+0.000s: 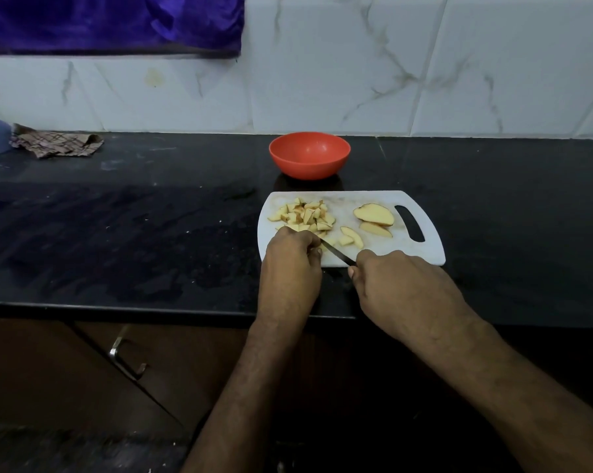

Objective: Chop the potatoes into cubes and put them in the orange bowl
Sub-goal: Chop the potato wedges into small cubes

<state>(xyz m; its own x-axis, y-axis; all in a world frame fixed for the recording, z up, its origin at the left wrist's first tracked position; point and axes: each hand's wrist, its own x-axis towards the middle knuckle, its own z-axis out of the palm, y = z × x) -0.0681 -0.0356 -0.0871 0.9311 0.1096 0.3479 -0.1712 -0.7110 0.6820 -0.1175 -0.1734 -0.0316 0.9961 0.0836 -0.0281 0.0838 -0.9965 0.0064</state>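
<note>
Nearest to the camera, two bare forearms reach forward over the edge of a black counter (151, 233). The right hand (400, 285) has its fingers curled closed around the handle of a knife (337, 254); the handle itself is hidden inside the fist, and only the thin blade shows, pointing from this hand toward the left hand. The left hand (293, 254) is bent with fingers curled downward onto the white cutting board (424, 254), at the tip of the blade; its fingertips are hidden, so I cannot tell for sure what they press, but a small bit of potato seems to be under them. Just beyond the left hand lies a pile of potato cubes (305, 215), touching each other on the left part of the board. Between the two hands and a little farther, a few loose potato pieces (351, 237) lie near the blade. Beyond the right hand, two larger potato slices (373, 215) with skin rest beside the handle hole of the board. Farther, behind the board and apart from it, the orange bowl (309, 155) stands upright on the counter. Far to the left of the left hand, a crumpled checked cloth (54, 143) lies against the tiled wall (424, 80).
</note>
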